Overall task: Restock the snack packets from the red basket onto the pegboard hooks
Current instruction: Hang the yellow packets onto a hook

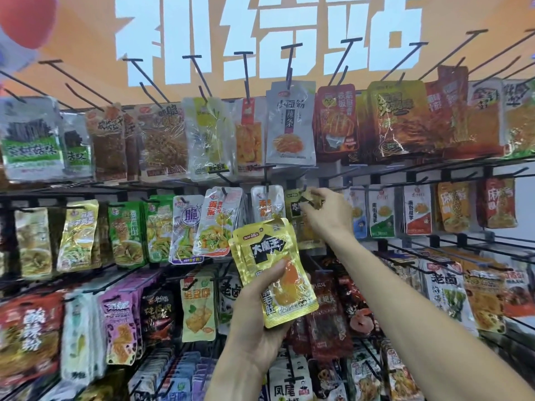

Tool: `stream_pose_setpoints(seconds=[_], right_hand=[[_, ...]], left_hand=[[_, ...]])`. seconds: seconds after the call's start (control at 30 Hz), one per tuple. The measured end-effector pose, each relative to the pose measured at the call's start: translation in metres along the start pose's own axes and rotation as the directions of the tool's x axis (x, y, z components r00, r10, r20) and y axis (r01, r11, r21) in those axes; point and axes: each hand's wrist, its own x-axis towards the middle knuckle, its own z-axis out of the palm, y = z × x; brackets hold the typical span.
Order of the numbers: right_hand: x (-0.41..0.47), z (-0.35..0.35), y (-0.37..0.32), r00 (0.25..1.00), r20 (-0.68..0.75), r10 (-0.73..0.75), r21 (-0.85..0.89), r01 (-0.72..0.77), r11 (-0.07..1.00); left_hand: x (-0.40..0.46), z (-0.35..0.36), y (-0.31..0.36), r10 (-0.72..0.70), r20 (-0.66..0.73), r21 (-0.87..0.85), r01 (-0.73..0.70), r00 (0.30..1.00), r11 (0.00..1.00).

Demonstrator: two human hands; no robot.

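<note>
A: Left hand (260,308)?
B: Curled round a stack of yellow packets (275,273), long axis upright.
A: Right hand (327,215)?
B: Pinching one packet (301,204) at its top. The hook (307,180) sits at twelve o'clock from it, nearer this hand.

packets (220,224) crowding every hook (246,73), upper hook tips bare

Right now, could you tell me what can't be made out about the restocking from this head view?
- Red basket: nowhere in frame.
- Hook tip: hidden behind the right hand, which pinches a packet top; whether it is threaded is unclear.
- Stack count: the left hand holds yellow packets that overlap, hiding how many.
- Lower packets: cut off by the bottom edge.
</note>
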Motion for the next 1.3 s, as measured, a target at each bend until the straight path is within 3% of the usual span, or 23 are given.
stream_pose_setpoints(seconds=[0.07,0.13,0.23,0.57,0.73,0.87,1.1,1.3], right_hand=[[-0.037,-0.015,-0.003,1.000,-0.002,-0.002,0.178,0.002,0.984],[-0.080,-0.028,-0.009,0.981,0.193,0.015,0.422,-0.097,0.902],[-0.104,-0.031,-0.005,0.946,0.323,0.019,0.466,-0.176,0.867],[-0.093,-0.039,-0.005,0.939,0.323,0.117,0.631,-0.306,0.712],[-0.066,-0.032,-0.011,0.970,0.171,0.171,0.676,-0.242,0.696],[-0.032,-0.027,-0.007,0.990,0.008,0.143,0.613,-0.118,0.781],[-0.011,-0.021,-0.005,0.997,-0.075,0.018,0.394,0.013,0.919],[-0.013,-0.016,-0.007,0.994,-0.095,-0.049,0.265,0.073,0.961]], left_hand=[[0.000,-0.002,-0.001,0.007,0.016,0.019,-0.007,1.000,1.000],[0.002,-0.001,-0.001,0.012,0.022,0.028,-0.013,1.000,1.000],[0.002,0.003,-0.003,-0.012,0.029,0.020,0.012,0.999,1.000],[0.000,0.006,0.003,0.001,0.014,-0.070,0.000,1.000,0.998],[0.000,0.006,0.006,0.022,-0.030,-0.100,-0.025,0.999,0.995],[-0.001,0.008,0.006,0.010,-0.066,-0.113,-0.018,0.998,0.993],[-0.004,-0.001,0.006,0.011,-0.071,-0.087,-0.017,0.997,0.996],[-0.005,-0.002,0.007,0.024,-0.073,-0.057,-0.028,0.997,0.998]])
